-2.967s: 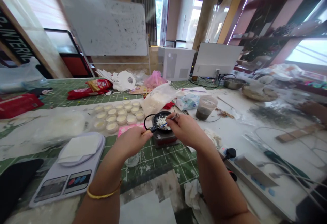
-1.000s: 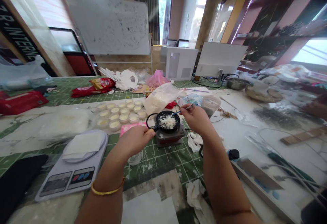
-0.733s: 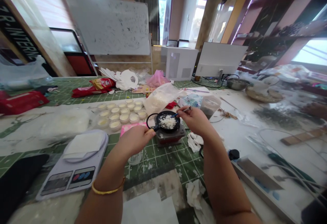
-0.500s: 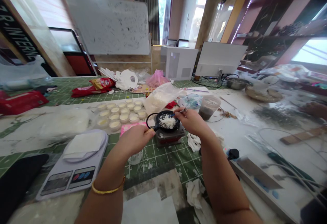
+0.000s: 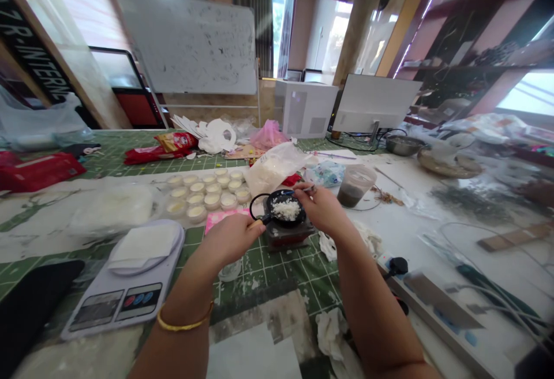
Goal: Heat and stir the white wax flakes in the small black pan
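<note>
A small black frying pan [image 5: 273,199] sits on a low dark hot plate [image 5: 289,236] in the middle of the view. White flakes [image 5: 286,210] are heaped in the pan. My left hand [image 5: 236,236] is closed around its handle, which points toward me. In the fingers of my right hand [image 5: 319,205] is a slim metallic utensil [image 5: 310,189], its lower end over the pan; its exact kind is too small to tell. Just behind the pan lies a clear bag of white material [image 5: 273,167]. A small clear cup [image 5: 229,270] stands below my left hand.
Several small filled cups [image 5: 212,199] stand behind my left hand. A kitchen scale [image 5: 167,269] is at left. To the right are a plastic beaker of dark stuff [image 5: 355,186], crumpled tissue [image 5: 328,246] and a power strip [image 5: 433,304] with cables. A monitor [image 5: 375,102] stands behind.
The flakes in the pan have shifted a little, and the utensil has moved slightly within it. Both hands keep their grips; the view has shifted slightly.
</note>
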Tool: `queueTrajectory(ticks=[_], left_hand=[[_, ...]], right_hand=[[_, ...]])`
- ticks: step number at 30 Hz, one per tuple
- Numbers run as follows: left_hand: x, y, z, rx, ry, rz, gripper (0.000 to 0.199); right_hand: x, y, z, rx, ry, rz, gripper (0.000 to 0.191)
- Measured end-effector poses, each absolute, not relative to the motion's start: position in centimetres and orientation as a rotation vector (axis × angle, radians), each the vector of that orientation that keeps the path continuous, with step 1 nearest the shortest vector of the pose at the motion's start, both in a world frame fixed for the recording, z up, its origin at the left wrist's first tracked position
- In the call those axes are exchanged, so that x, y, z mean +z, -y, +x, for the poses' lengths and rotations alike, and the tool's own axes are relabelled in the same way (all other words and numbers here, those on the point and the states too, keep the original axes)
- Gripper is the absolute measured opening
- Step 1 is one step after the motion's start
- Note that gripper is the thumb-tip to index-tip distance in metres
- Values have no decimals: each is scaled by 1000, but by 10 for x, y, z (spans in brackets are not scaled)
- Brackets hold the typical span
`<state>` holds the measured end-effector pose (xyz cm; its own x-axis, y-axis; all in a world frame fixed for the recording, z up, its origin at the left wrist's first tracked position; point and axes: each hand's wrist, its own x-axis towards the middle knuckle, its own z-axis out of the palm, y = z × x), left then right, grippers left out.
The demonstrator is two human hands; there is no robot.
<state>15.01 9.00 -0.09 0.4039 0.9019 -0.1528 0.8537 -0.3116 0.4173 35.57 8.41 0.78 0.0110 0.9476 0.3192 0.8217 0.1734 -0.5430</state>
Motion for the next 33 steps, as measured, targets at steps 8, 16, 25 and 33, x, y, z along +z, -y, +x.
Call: queueTrajectory(ticks=[8,16,25,33], left_hand=[[1,-89,152,106,-1528,2221,44],[0,-90,151,106,-1521,2215,45],[1,-89,152,111,-1536,2207,45],[3,-87,152,116,-1529,2239,45]], right_hand=[[23,-65,357,390,1940,-1536,30],[25,-73,369,253,1783,-1783,33],[22,-69,363,328,1854,-1732,32],[19,-78,373,268,1731,-1794,28]])
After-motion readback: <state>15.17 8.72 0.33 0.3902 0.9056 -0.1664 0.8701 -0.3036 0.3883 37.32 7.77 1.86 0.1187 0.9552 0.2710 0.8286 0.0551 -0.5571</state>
